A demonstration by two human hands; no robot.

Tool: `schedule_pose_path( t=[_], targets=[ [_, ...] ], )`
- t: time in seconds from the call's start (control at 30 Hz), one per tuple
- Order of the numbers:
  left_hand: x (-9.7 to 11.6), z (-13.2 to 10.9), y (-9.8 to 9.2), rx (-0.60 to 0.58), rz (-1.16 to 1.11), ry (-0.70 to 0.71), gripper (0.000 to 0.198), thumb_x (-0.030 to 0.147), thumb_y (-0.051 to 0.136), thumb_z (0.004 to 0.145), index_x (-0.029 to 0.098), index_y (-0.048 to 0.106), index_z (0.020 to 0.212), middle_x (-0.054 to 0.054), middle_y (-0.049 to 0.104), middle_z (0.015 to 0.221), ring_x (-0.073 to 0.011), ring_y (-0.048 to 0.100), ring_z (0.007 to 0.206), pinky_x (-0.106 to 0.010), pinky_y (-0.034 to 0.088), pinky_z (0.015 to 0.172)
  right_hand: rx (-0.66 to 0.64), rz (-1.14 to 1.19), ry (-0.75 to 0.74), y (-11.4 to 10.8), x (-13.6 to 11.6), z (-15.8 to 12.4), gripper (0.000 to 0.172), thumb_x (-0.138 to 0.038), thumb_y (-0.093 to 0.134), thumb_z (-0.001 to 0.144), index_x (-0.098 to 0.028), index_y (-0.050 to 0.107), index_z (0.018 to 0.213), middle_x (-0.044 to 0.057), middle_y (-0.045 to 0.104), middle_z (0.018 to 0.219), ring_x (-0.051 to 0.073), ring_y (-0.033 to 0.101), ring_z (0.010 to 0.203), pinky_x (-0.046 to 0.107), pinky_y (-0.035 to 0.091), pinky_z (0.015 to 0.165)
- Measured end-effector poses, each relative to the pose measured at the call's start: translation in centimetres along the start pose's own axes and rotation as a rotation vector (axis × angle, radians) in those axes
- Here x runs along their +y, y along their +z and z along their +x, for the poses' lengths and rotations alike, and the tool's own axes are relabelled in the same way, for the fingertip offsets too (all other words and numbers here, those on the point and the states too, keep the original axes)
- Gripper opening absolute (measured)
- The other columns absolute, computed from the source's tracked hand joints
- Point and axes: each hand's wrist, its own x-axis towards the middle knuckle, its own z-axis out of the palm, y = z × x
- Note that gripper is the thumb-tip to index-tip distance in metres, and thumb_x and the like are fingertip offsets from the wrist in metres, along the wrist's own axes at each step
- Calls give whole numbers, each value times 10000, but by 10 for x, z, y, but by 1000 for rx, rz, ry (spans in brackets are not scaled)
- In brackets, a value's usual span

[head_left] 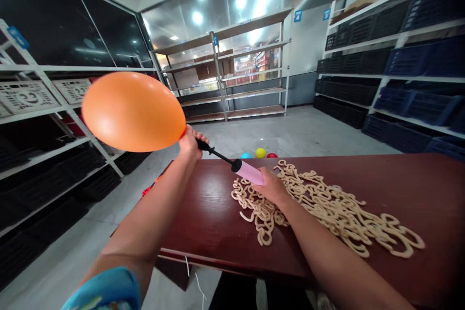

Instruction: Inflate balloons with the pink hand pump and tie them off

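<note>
A large, inflated orange balloon [132,111] stands out to the left. My left hand [191,143] is closed around the balloon's neck, right where it meets the black end of a hand pump [250,172]. Fingers hide the exact join between balloon and pump. The pump's black rod is drawn out of its pink barrel. That barrel is gripped by my right hand [272,186], above the table. Below and to the right of this hand lies a pile of beige, curled, rope-like pieces [327,203].
The dark red table [203,223] stretches across in front of me. Yellow [260,152], blue [246,155] and red [271,155] balls or balloons show behind its far edge. Shelves with crates [348,87] line the sides. A white cord [198,283] hangs near the table's front.
</note>
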Motion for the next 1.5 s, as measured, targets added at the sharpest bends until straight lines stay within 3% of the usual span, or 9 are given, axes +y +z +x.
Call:
schedule_pose_path(
  t=[0.1,0.2,0.5,0.67,0.8,1.03,1.13,1.23,1.5],
  targets=[
    [23,9,-3,2,-5,35,394,393,452,825,204,215,573,58,279,441,-89,342,355,-234,346,389,-9,15,-2,3,2,1,358,-330,644,668,-202,502,970,44,603,867,184,565,783,262,349,611],
    [20,14,-3,17,-21,32,390,392,448,824,202,216,575,59,281,439,-81,333,350,-219,320,379,-34,2,36,4,2,2,348,-323,654,659,-194,508,948,44,598,855,180,559,769,259,338,606],
    [-80,-8,19,53,-29,-147,407,442,441,829,203,240,569,60,273,421,-75,316,330,-209,291,365,-39,-56,90,4,3,0,336,-365,641,671,-201,505,930,43,606,839,175,564,723,250,301,555],
    [-100,-20,22,21,-30,-174,411,444,458,821,204,244,565,52,288,429,-85,347,344,-219,309,372,-51,-57,121,3,3,0,347,-371,635,679,-209,502,956,38,615,838,175,573,719,245,305,549],
    [-81,-10,11,32,-20,-162,385,420,450,822,206,250,572,54,291,439,-90,354,351,-233,340,384,-42,-59,64,1,2,0,361,-373,626,684,-212,497,980,40,614,862,187,579,756,254,320,571],
    [-5,20,-10,50,-41,-42,373,385,463,816,207,234,582,66,274,458,-89,347,349,-239,346,395,-24,-27,15,-4,-3,0,310,-300,610,671,-213,509,951,42,606,858,197,580,756,267,334,577],
    [8,25,-9,49,-53,-19,370,375,461,817,206,230,583,66,272,467,-87,341,349,-235,332,387,-19,-23,31,-2,-3,1,282,-302,608,672,-210,502,917,44,606,838,199,581,748,267,331,574],
    [-10,24,-5,80,-64,-52,380,403,442,828,205,232,582,65,268,465,-84,331,344,-225,304,374,-21,-52,53,-1,0,0,288,-289,618,662,-212,490,908,37,606,824,193,581,728,261,308,555],
    [-99,-8,12,92,-78,-232,354,372,430,835,203,258,576,50,287,438,-89,333,340,-225,302,365,-55,-115,102,-3,2,-1,297,-351,628,659,-220,474,878,18,604,791,182,581,697,251,258,521]
  ],
)
